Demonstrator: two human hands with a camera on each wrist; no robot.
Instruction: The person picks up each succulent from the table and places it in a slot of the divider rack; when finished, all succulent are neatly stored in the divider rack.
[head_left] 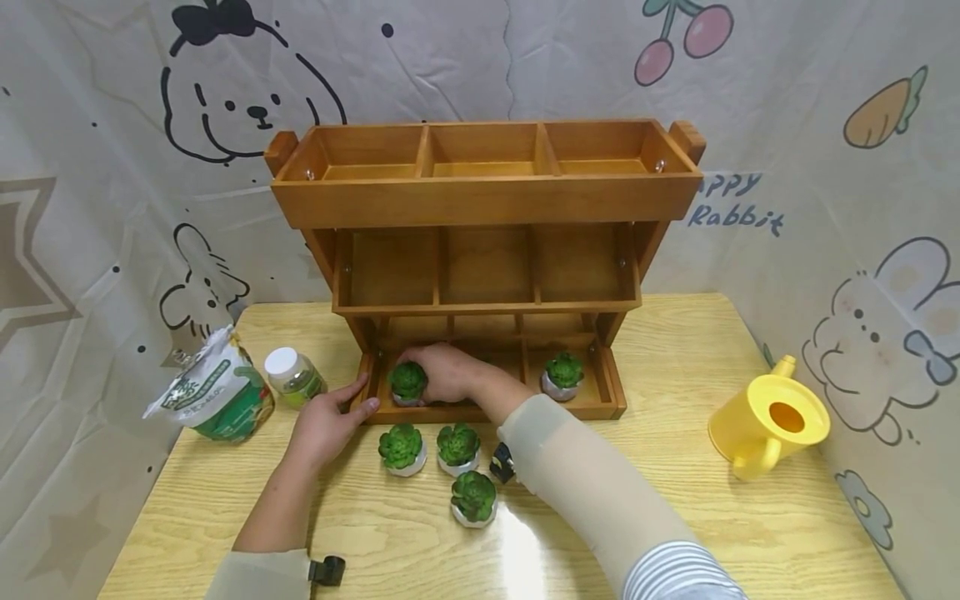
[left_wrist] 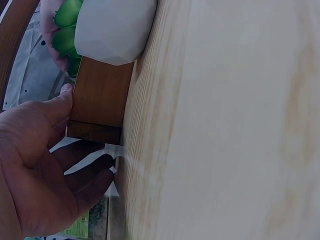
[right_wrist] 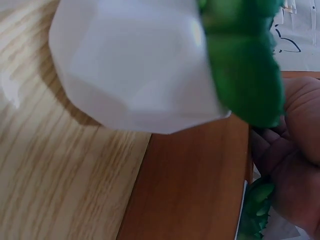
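A three-tiered wooden planter shelf (head_left: 486,202) stands at the back of the table. Inside the left compartment of its bottom tier, my right hand (head_left: 447,372) grips a small potted succulent (head_left: 408,381); the pot's lower part is hidden behind the front board. My left hand (head_left: 330,425) is at that tier's left front corner, its thumb against the board (left_wrist: 102,95) and its other fingers loosely extended past the end. Another potted succulent (head_left: 562,375) sits in the right compartment. Three more, a left one (head_left: 401,448), a middle one (head_left: 458,448) and a nearer one (head_left: 473,498), stand before the shelf.
Left of the shelf are a white-lidded jar (head_left: 293,377) and a white and green bag (head_left: 217,390). A yellow watering can (head_left: 768,419) stands at the right. Behind hangs a patterned cloth (head_left: 465,67). Each sleeve carries a small black device near the wrist.
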